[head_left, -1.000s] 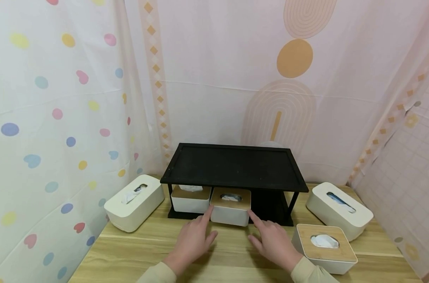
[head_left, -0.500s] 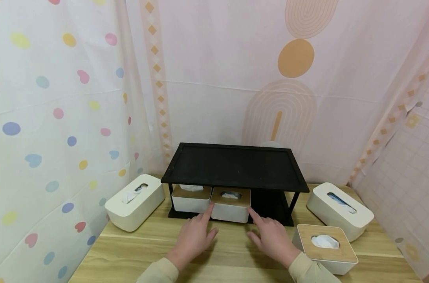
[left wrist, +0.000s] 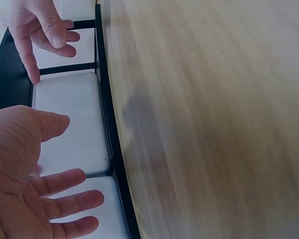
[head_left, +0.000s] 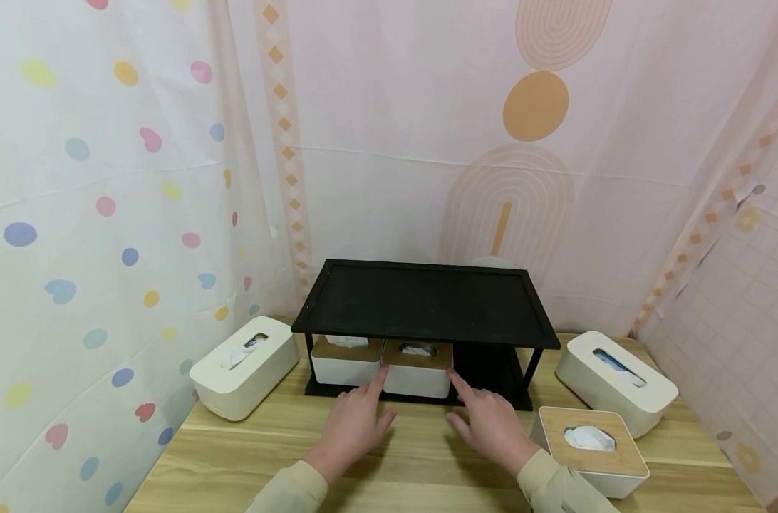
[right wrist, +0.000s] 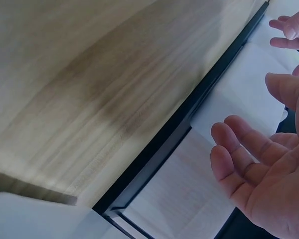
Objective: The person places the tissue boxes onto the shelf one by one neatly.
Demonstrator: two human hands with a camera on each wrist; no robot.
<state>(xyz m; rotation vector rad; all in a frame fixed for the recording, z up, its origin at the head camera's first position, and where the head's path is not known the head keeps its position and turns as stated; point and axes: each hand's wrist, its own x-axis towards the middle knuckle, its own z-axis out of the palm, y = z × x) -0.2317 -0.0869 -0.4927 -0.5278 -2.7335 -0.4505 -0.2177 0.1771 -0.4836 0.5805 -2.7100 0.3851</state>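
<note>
Head view: pushing the wood-topped tissue box (head_left: 417,382) deeper into the rack (head_left: 427,299) with spread left fingers (head_left: 377,382) and right fingers (head_left: 462,387), seemingly seating it.

Head view looks forward-down; nearer wrist views share the touched box (head_left: 417,372)

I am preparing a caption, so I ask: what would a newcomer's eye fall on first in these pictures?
Probably the black shelf, in the middle against a pale curtain. Under its top, a wood-topped box has index fingers of the left hand and right hand at its front corners. A white box stands on the table left of the shelf, and another white box right of it.
</note>
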